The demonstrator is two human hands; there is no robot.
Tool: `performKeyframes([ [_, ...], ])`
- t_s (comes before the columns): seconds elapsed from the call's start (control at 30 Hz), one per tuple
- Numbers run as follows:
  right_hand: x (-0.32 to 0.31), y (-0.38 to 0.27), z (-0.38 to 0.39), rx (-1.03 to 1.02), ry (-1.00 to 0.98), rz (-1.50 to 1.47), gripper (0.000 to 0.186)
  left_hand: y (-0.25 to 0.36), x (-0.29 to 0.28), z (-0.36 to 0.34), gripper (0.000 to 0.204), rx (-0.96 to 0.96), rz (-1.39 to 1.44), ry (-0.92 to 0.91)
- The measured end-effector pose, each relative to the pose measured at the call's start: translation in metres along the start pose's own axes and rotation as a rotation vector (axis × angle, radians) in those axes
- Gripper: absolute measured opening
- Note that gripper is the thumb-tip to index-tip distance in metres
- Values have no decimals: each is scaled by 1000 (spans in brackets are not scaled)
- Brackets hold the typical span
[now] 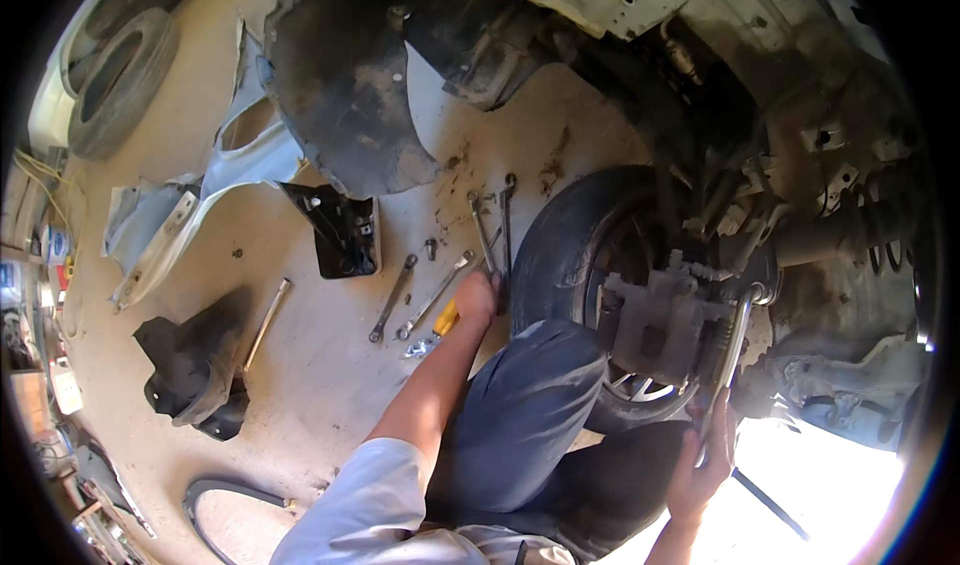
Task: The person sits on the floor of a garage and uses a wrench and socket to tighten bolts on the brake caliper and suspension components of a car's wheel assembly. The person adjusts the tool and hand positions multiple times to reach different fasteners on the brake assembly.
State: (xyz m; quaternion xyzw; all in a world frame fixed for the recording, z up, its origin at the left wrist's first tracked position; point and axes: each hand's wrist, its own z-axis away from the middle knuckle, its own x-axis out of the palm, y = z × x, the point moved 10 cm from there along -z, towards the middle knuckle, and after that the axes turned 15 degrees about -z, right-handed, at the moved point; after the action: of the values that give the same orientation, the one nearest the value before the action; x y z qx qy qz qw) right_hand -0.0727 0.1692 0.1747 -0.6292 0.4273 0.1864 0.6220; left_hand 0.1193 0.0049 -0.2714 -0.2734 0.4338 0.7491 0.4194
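My right hand (705,460) is wrapped round the lower end of a long-handled socket wrench (738,340). Its head meets the hub side of the brake and suspension assembly (660,330). On the floor to the left, my left hand (478,297) is closed over the lower end of a wrench (481,223); its fingertips are hidden, so what it grips is unclear. A yellow-handled tool (446,318) lies against that hand. Close by are a longer wrench (506,230), a combination wrench (435,295) and a ring spanner (393,299). Small shiny pieces (418,349) lie below them.
A wheel (560,250) lies flat beneath the assembly, beside my knees. A coil spring and strut (870,230) are at the right. Black liner pieces (195,365), a pale fender (245,160), a metal bar (267,323) and a black hose (200,505) lie around the floor.
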Motion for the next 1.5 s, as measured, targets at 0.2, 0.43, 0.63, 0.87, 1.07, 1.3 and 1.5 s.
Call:
performKeyframes([
  [0.2, 1, -2, -4, -5, -34, -90, 53, 0, -7, -17, 38, -1, 207, 26],
  [0.43, -7, -15, -10, -76, -40, -142, 53, -9, -103, 28, 25, 251, 477, 33],
  [0.63, -21, -14, -10, -147, -12, -178, 53, 63, -264, 176, 19, 492, 677, -7],
  [0.87, -75, -3, -3, -230, 168, -467, 54, 142, -301, 307, 13, 806, 641, -227],
  [1.07, -89, 43, 8, -77, 4, -1557, 48, 247, -260, 364, 15, 1216, 149, -352],
  [1.3, -130, 124, 16, 21, 497, -1587, 19, 329, -237, 363, 24, 1431, -84, -98],
  [1.5, -172, 177, 19, 29, 934, -1439, 19, 362, -259, 316, 28, 1293, -108, 543],
])
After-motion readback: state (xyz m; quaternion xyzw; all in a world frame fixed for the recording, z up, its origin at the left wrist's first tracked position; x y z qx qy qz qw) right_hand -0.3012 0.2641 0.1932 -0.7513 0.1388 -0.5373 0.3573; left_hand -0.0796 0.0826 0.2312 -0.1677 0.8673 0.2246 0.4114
